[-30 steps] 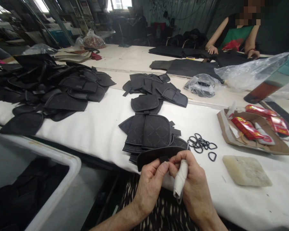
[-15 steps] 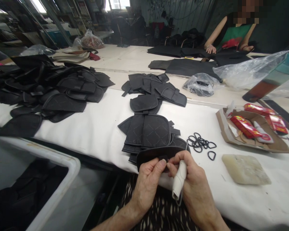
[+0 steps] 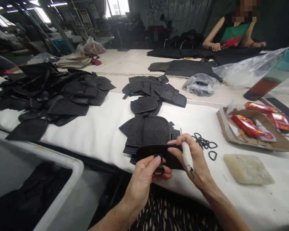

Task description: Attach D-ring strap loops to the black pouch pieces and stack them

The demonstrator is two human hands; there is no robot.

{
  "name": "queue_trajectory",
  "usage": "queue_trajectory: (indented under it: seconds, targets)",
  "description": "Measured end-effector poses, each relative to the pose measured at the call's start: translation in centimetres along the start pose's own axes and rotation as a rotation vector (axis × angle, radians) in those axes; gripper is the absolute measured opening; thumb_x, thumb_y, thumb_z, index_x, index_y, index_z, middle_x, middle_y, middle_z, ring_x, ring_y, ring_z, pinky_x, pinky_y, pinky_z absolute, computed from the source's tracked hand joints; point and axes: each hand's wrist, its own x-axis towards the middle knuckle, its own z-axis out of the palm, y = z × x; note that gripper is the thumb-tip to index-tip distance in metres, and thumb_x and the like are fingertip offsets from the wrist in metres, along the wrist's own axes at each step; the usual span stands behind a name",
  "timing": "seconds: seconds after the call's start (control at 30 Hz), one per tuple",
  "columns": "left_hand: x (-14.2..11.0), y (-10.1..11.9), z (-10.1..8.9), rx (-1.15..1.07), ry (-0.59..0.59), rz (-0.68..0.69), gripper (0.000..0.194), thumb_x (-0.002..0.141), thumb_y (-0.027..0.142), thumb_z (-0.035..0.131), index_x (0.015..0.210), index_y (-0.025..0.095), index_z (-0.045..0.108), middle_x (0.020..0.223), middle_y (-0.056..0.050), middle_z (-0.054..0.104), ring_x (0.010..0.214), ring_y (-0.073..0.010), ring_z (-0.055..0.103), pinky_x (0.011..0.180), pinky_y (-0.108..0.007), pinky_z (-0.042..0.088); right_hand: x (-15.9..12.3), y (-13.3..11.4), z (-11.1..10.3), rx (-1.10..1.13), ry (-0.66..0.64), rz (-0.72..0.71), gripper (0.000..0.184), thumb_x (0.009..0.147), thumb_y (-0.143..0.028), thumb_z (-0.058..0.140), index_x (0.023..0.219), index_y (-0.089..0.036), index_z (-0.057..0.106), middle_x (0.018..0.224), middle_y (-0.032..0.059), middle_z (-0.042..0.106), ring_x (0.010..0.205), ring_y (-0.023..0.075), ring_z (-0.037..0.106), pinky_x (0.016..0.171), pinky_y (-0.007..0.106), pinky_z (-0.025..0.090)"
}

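My left hand (image 3: 148, 171) is closed on a curved black flap piece (image 3: 170, 154), its thumb pressing a short black strap tab (image 3: 158, 159). A black D-ring (image 3: 159, 172) hangs at the lower end of that tab, by my fingers. In my closed right hand (image 3: 195, 157) is an awl (image 3: 188, 158) with a white wrapped handle, its thin metal tip pointing up. My right thumb and index finger are at the flap's upper edge. Behind the flap lies a stack of quilted black pieces (image 3: 151, 130), and loose black D-rings (image 3: 212, 155) lie to the right.
On the right are a cardboard tray (image 3: 223, 128) with red boxes, a yellowish block (image 3: 249, 169) and a tilted bottle (image 3: 272, 77). Black pieces (image 3: 67, 107) are heaped at left above a white bin (image 3: 74, 175). Across the table a person (image 3: 233, 35) handles black sheets.
My right hand has moved right and up along the flap with the awl. The tab and D-ring, hidden before, now show under my left thumb. The view has shifted slightly.
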Motion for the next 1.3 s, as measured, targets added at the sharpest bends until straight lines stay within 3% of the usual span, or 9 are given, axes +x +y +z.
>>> queue_trajectory:
  seconds: [0.3,0.53,1.17,1.3]
  targets:
    - [-0.1,0.4,0.2,0.014,0.034,-0.023,0.029,0.074,0.04,0.067,0.079,0.012,0.063,0.067,-0.009,0.071,0.06,-0.018,0.066,0.066,-0.031,0.052,0.2,-0.2,-0.1,0.018,-0.028,-0.011,0.018,0.077,-0.018,0.062,0.078,-0.023,0.044,0.086,-0.0024,0.068,0.073,0.0133,0.059,0.068,0.026,0.044]
    - [0.2,0.4,0.1,0.027,0.044,0.045,0.027,0.074,0.035,0.068,0.079,0.009,0.071,0.079,-0.011,0.071,0.075,-0.0201,0.066,0.079,-0.035,0.051,0.5,-0.3,-0.1,0.054,-0.059,0.014,0.017,0.077,-0.018,0.06,0.078,-0.023,0.044,0.086,-0.0019,0.066,0.071,0.0131,0.056,0.067,0.026,0.043]
    - [0.7,0.2,0.2,0.015,0.074,0.038,0.021,0.076,0.031,0.066,0.072,0.01,0.067,0.064,-0.006,0.07,0.059,-0.0157,0.065,0.064,-0.028,0.051,0.8,-0.3,0.4,0.156,-0.061,0.081,0.017,0.077,-0.017,0.06,0.078,-0.023,0.044,0.086,-0.0029,0.065,0.071,0.0119,0.055,0.066,0.024,0.042]
    - [1.0,0.5,0.3,-0.071,0.05,0.015,0.018,0.075,0.027,0.067,0.072,0.01,0.067,0.064,-0.006,0.071,0.058,-0.0154,0.066,0.064,-0.027,0.052,0.8,-0.5,-0.2,0.1,-0.027,0.048,0.02,0.075,-0.021,0.064,0.082,-0.024,0.046,0.096,0.0004,0.067,0.086,0.0164,0.061,0.078,0.031,0.045]
